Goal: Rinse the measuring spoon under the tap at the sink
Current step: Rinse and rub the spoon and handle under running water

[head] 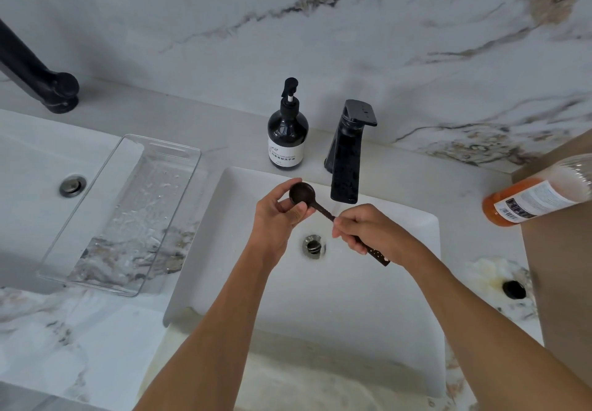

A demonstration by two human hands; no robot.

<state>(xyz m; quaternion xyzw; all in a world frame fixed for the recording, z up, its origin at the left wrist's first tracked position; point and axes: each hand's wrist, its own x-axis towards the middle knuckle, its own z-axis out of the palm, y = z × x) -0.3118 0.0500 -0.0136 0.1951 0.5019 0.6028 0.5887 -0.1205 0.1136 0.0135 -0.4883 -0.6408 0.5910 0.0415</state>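
Observation:
A dark brown measuring spoon (302, 193) is held over the white sink (426, 282), its round bowl to the left and its handle running down to the right. My left hand (278, 215) pinches the bowl with thumb and fingers. My right hand (365, 229) is closed around the handle, whose speckled end pokes out below the wrist. The black tap (347, 154) stands just behind, its spout above the spoon's handle. A thin stream of water seems to fall past the handle toward the drain (314, 245).
A dark pump soap bottle (287, 132) stands left of the tap. A clear plastic tray (128, 212) lies across the second sink's edge at left, with another black tap (38, 77) behind. An orange-filled bottle (538, 196) lies on a brown box at right.

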